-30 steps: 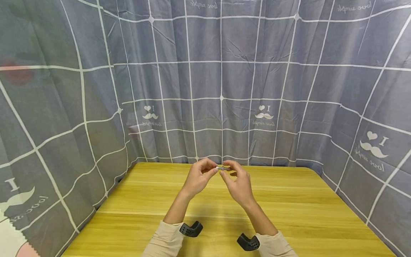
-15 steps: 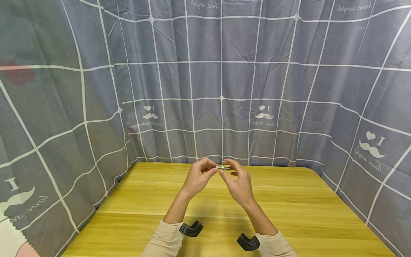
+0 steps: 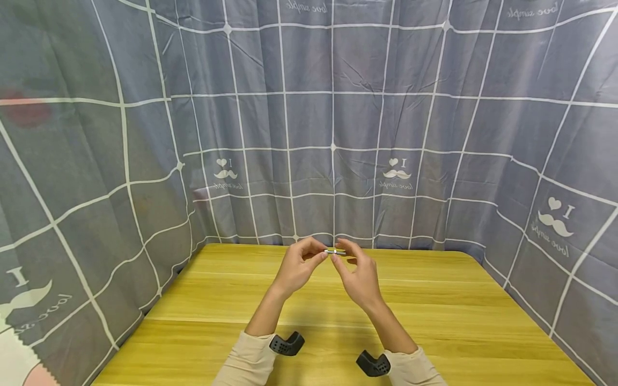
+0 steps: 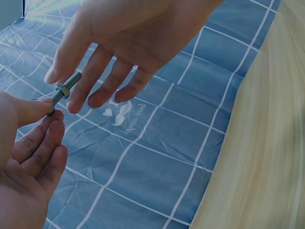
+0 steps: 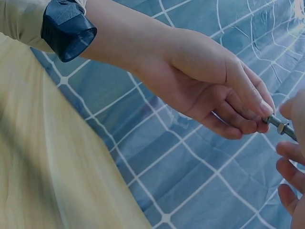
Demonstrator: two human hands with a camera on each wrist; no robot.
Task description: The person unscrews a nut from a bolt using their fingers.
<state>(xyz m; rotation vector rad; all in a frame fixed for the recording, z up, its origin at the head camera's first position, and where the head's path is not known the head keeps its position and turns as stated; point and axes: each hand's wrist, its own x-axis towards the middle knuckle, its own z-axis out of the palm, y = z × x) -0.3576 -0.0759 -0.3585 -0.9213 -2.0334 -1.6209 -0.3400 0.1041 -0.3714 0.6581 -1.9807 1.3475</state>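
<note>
My left hand [image 3: 299, 268] pinches the head end of a metal bolt [image 4: 73, 80] between thumb and fingertips, above the far part of the table. A hex nut [image 4: 62, 90] sits partway along the threaded shank, which points toward my right hand [image 3: 357, 273]. The right thumb and index finger are spread on either side of the nut and shank, with gaps showing in the left wrist view. The other right fingers are loosely extended. In the right wrist view the bolt's free end is hidden behind the right hand.
Below the hands lies a wood-grain table [image 3: 318, 305]. A grey curtain [image 3: 309, 123] with white grid lines hangs behind it and along both sides. Black wrist devices [image 3: 287, 344] are worn over the beige sleeves [image 3: 248, 359].
The right thumb and fingertips shift slightly about the nut. The left hand keeps its pinch on the bolt, and both arms stay nearly still.
</note>
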